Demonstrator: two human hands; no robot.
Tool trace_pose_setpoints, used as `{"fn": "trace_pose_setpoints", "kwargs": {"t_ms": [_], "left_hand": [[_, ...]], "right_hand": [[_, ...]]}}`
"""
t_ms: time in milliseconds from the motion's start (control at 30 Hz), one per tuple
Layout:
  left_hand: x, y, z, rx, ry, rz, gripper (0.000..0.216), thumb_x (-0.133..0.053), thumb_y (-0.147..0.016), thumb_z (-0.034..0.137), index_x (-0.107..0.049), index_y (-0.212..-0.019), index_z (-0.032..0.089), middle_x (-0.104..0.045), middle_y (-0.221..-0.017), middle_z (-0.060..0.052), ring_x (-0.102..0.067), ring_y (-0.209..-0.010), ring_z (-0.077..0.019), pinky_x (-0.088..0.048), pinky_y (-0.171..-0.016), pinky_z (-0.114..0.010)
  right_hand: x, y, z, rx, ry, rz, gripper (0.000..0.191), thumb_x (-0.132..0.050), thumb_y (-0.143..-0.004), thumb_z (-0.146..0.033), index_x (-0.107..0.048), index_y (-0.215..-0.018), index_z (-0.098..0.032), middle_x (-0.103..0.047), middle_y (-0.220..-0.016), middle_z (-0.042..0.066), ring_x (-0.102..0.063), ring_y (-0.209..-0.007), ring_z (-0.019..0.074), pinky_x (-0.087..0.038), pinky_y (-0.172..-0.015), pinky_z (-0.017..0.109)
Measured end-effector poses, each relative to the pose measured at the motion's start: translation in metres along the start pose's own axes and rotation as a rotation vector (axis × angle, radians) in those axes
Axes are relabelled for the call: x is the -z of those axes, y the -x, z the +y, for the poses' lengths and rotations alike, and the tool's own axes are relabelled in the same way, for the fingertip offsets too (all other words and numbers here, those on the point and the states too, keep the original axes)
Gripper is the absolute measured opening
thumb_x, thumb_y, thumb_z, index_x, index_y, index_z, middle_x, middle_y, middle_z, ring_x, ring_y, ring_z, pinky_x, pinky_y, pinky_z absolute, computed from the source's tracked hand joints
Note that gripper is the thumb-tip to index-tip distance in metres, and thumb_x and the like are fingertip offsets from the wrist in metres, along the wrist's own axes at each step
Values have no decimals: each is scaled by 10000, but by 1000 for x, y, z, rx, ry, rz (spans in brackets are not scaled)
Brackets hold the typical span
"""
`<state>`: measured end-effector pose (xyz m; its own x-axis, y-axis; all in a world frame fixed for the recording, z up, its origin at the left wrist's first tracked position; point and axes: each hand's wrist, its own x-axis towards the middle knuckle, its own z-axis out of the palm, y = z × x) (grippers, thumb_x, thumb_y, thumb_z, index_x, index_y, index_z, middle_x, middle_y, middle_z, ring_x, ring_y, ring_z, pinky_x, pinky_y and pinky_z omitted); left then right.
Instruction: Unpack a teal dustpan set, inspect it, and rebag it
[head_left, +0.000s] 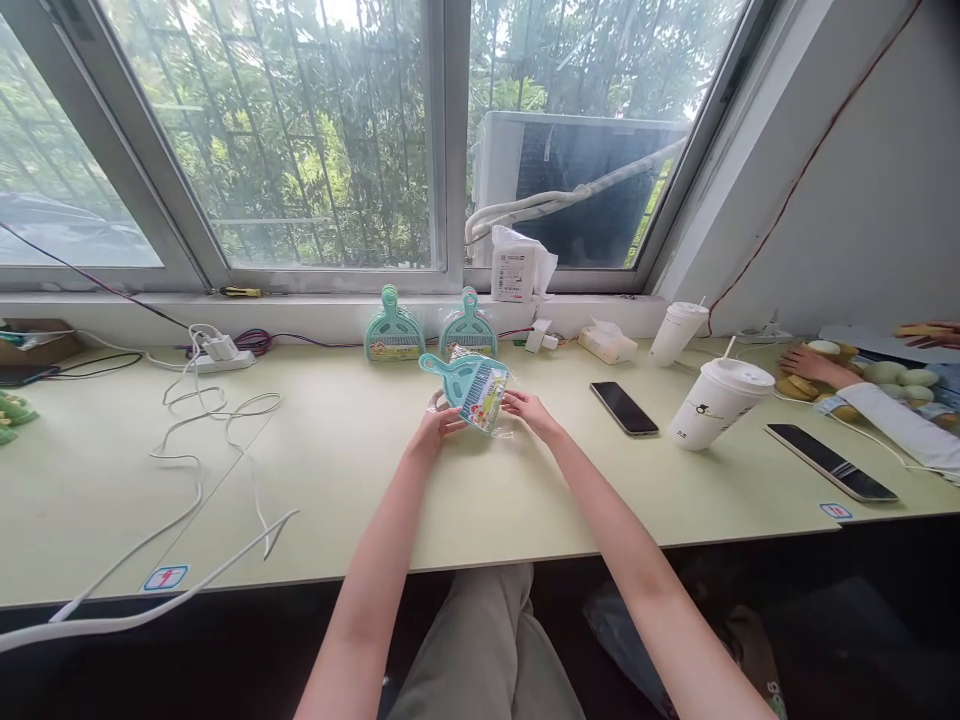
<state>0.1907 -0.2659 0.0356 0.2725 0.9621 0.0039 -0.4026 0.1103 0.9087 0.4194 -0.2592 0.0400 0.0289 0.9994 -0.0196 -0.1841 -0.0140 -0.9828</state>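
Note:
Between my two hands is a small teal dustpan and brush set (pixel 469 388) in clear plastic wrap, tilted, with its handle pointing to the upper left. My left hand (pixel 437 426) grips its lower left side, the thumb partly hidden. On the other side, the fingers of my right hand (pixel 531 411) hold the wrapped edge by the printed label. Just behind, at the back of the table, one stack of similar teal dustpans (pixel 394 328) stands upright at the left. A second stack of dustpans (pixel 469 322) stands directly behind the held set, its lower part covered.
White cables (pixel 199 460) and a power strip (pixel 225 360) lie on the left of the table (pixel 337 500). Rightward are a phone (pixel 624 408), a large lidded cup (pixel 720 402), a smaller cup (pixel 676 333), a tissue pack (pixel 606 342) and another phone (pixel 830 462). Another person's hand (pixel 814 366) handles plush items.

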Motion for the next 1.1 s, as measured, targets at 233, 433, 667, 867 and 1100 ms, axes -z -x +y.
{"fn": "trace_pose_setpoints", "kwargs": {"t_ms": [233, 433, 667, 867, 1100], "left_hand": [[11, 4, 14, 152, -113, -363, 565, -680, -768, 276, -500, -1302, 236, -567, -1292, -120, -599, -1116, -282, -523, -895, -448], [27, -10, 8, 141, -200, -177, 435, -674, -756, 192, -588, -1179, 143, -641, -1164, -149, -689, -858, -216, -555, -789, -358], [62, -4, 36, -43, -555, 791, 574, -392, -823, 46, -301, -1389, 82, -596, -1194, -227, -633, -1053, -244, -519, -866, -412], [63, 5, 43, -302, -873, 1007, 665, -335, -862, 104, -116, -1488, 156, -447, -1359, -233, -417, -1306, -298, -302, -1056, -566], [-7, -20, -4, -16, -385, 85, 607, -332, -903, 580, -393, -1372, 200, -641, -1115, -147, -632, -1001, -247, -500, -877, -393]], "right_hand": [[7, 11, 8, 26, -121, 30, 301, -769, -676, -181, -607, -930, -185, -719, -922, 46, -686, -837, 167, -580, -770, 306], [12, 13, 0, 23, -60, 12, 367, -808, -608, -156, -618, -922, -180, -724, -843, 46, -687, -765, 184, -601, -694, 337], [34, 13, -10, 88, -159, 178, 298, -761, -624, -93, -639, -887, -163, -720, -834, 39, -685, -775, 180, -603, -740, 350], [32, 10, 1, 56, -283, 336, 220, -719, -666, -97, -605, -834, -182, -714, -865, 34, -682, -847, 186, -599, -780, 332], [5, 12, 12, 13, -237, 208, 152, -658, -738, -124, -605, -867, -186, -715, -915, 40, -685, -807, 159, -591, -740, 294]]}}
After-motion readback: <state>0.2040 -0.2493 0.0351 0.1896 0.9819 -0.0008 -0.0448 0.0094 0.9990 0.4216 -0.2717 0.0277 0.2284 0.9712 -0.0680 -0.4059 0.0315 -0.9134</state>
